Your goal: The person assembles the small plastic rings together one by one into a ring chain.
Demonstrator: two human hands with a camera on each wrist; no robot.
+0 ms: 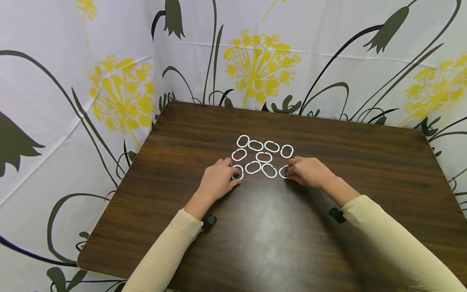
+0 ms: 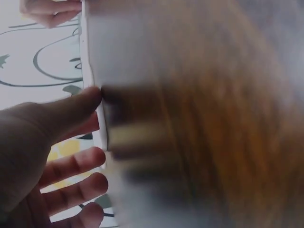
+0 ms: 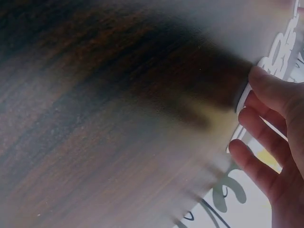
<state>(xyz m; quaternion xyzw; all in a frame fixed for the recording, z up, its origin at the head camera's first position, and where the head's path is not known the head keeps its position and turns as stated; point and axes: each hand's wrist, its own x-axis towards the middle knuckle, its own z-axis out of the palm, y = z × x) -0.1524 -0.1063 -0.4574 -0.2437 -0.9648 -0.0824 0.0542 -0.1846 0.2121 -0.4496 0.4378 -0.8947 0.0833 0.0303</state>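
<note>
Several white oval curtain rings, each with a small gap, lie flat in a loose cluster on the dark wooden table [image 1: 255, 227]. My left hand [image 1: 217, 178] holds the front-left curtain ring [image 1: 242, 172] between thumb and index finger; its other fingers curve loosely in the left wrist view. At the front-right curtain ring [image 1: 279, 172], my right hand [image 1: 310, 171] pinches the right side, covering part of it. Between the hands lie more rings, including a middle curtain ring [image 1: 264, 152]. Seen edge-on in the right wrist view, the rings stretch away beyond my right thumb [image 3: 268, 85].
A white curtain [image 1: 204, 69] printed with yellow and grey-green flowers hangs behind the table and along its left side. Dark wrist devices [image 1: 209, 222] sit under both forearms, below the pale sleeves [image 1: 166, 247].
</note>
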